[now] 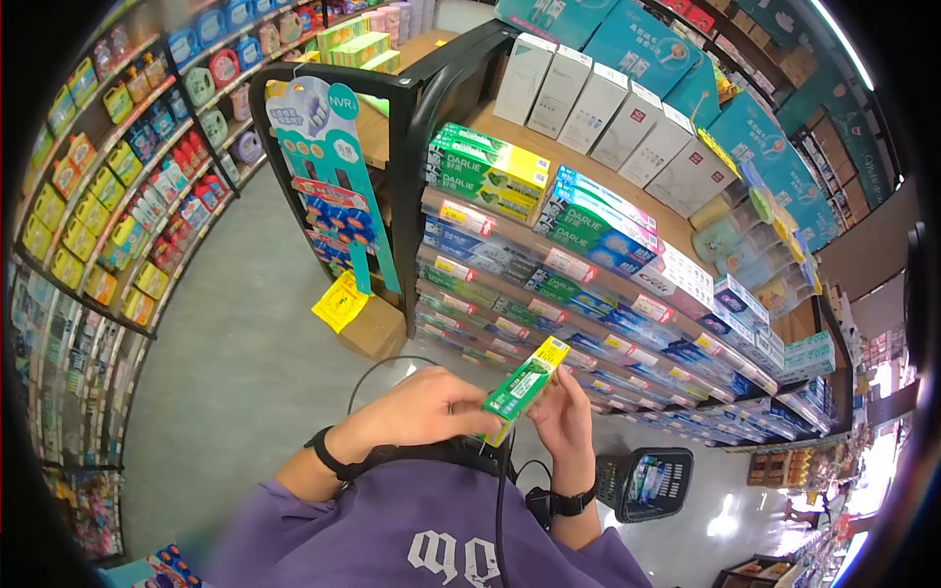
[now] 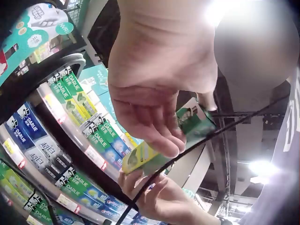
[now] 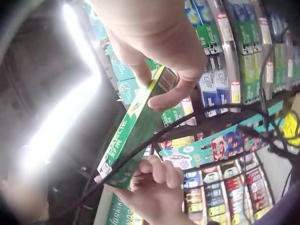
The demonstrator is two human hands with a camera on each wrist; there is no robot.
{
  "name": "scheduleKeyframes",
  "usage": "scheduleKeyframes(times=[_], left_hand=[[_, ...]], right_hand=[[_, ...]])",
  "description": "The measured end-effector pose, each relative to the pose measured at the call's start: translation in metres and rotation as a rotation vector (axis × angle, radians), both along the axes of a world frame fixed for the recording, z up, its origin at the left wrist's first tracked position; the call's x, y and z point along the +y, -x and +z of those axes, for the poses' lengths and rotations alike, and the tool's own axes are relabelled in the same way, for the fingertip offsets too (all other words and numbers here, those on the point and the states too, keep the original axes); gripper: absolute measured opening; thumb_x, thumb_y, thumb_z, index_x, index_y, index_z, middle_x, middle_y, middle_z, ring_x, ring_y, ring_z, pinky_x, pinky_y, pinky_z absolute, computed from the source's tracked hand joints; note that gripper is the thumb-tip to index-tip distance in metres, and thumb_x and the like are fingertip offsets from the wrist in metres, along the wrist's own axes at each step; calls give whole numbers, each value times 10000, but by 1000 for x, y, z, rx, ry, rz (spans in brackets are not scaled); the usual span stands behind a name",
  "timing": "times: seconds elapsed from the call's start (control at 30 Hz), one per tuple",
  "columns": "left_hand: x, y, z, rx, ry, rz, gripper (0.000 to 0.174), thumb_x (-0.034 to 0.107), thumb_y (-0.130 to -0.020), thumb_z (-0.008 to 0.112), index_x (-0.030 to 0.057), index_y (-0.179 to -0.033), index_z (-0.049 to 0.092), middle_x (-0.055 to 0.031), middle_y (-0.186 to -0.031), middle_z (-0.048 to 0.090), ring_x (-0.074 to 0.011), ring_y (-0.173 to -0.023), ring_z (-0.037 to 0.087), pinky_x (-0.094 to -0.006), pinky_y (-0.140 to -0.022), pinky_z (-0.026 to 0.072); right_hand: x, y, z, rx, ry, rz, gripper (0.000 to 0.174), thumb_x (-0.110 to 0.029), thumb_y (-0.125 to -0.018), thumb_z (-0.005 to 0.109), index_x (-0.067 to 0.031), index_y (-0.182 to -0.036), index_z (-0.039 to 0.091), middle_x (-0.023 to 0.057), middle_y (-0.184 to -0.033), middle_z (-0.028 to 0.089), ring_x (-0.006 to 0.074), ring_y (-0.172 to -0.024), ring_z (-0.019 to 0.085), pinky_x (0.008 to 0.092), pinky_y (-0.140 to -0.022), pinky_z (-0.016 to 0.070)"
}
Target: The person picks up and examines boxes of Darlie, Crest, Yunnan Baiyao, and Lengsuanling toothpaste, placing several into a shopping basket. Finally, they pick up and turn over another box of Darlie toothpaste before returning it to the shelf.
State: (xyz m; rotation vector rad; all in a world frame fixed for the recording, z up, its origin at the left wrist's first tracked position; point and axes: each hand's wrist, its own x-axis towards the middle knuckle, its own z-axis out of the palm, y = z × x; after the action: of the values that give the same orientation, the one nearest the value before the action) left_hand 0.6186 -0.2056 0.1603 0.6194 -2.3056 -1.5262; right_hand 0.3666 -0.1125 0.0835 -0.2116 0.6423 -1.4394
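A green and yellow Darlie toothpaste box is held in front of the purple shirt, tilted with its yellow end up and away. My left hand grips the green end; in the left wrist view its fingers curl over the box. Thumb and fingers of my right hand pinch the yellow end, as the right wrist view shows close up. Seen from there, the long green side carries the brand name, and a black cable crosses in front of it.
A stepped shelf with rows of toothpaste boxes stands right ahead, white boxes along its top. At its left end hang toothbrush packs above a cardboard box. A shopping basket sits on the floor at right; detergent shelves line the left.
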Motion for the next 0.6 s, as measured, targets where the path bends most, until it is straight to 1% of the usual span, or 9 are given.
scheduleKeyframes(times=[0.1, 0.13, 0.23, 0.27, 0.37, 0.4, 0.5, 0.53, 0.6], left_hand=[[2, -7, 10, 52, 53, -59, 396, 358, -785, 842, 40, -987, 719, -69, -725, 662, -220, -650, 652, -338, -607, 487], [1, -10, 10, 69, 47, -46, 508, 393, -696, 907, 55, -1018, 705, -65, -754, 667, -210, -681, 663, -334, -624, 491], [-2, -17, -3, 113, 47, 20, 516, 387, -695, 913, 50, -1021, 697, -72, -756, 670, -209, -687, 673, -331, -612, 489], [-6, -22, -1, 53, 82, 47, 533, 330, -728, 907, 20, -1106, 694, -74, -790, 687, -175, -712, 686, -312, -626, 505], [-12, -35, -8, 143, -141, 194, 582, 222, -777, 882, -19, -1248, 642, -62, -825, 705, -139, -747, 694, -294, -660, 528], [-17, -40, -22, 220, -223, 182, 597, 99, -841, 811, -43, -1363, 559, -68, -916, 719, -136, -821, 699, -287, -707, 554], [-21, -49, -30, 417, -558, 204, 535, 57, -891, 755, 19, -1384, 551, -61, -951, 707, -127, -800, 678, -269, -702, 540], [-22, -53, -34, 436, -575, 180, 536, 26, -910, 722, 9, -1409, 528, -70, -1045, 694, -137, -868, 680, -277, -747, 548], [-26, -54, -44, 435, -620, 214, 561, 29, -907, 726, -4, -1425, 513, -72, -1063, 693, -131, -884, 678, -280, -779, 551]], right_hand=[[-8, -13, 5, -135, -11, -19, 363, -248, -1053, 512, -7, -1323, 536, 170, -1231, 665, 276, -1076, 680, 404, -845, 598], [-10, -14, 2, -192, 24, -3, 356, -224, -1060, 488, -4, -1339, 519, 180, -1262, 651, 309, -1126, 670, 439, -927, 587], [-17, -29, 18, -91, -16, -98, 359, -231, -1063, 485, -2, -1337, 520, 192, -1283, 642, 298, -1111, 675, 405, -880, 602], [-18, -31, 24, -24, -35, -143, 372, -241, -1059, 501, 2, -1340, 512, 196, -1252, 662, 283, -1025, 708, 357, -788, 618], [-12, -14, 19, 27, 113, -110, 389, -248, -1049, 529, 6, -1342, 499, 192, -1192, 691, 265, -908, 733, 316, -690, 614], [-11, -17, 29, 158, 38, -182, 409, -234, -1017, 592, 5, -1332, 492, 191, -1134, 709, 262, -829, 738, 311, -653, 605], [-5, -16, 38, 458, 65, -145, 432, -210, -978, 652, -2, -1319, 490, 198, -1127, 705, 270, -831, 736, 312, -649, 602], [-3, -21, 46, 468, 46, -156, 470, -180, -942, 701, -3, -1317, 480, 189, -1079, 705, 270, -818, 733, 316, -646, 600], [0, -26, 53, 528, 90, -141, 487, -172, -935, 711, 0, -1324, 473, 175, -1050, 701, 264, -801, 727, 312, -640, 594]])
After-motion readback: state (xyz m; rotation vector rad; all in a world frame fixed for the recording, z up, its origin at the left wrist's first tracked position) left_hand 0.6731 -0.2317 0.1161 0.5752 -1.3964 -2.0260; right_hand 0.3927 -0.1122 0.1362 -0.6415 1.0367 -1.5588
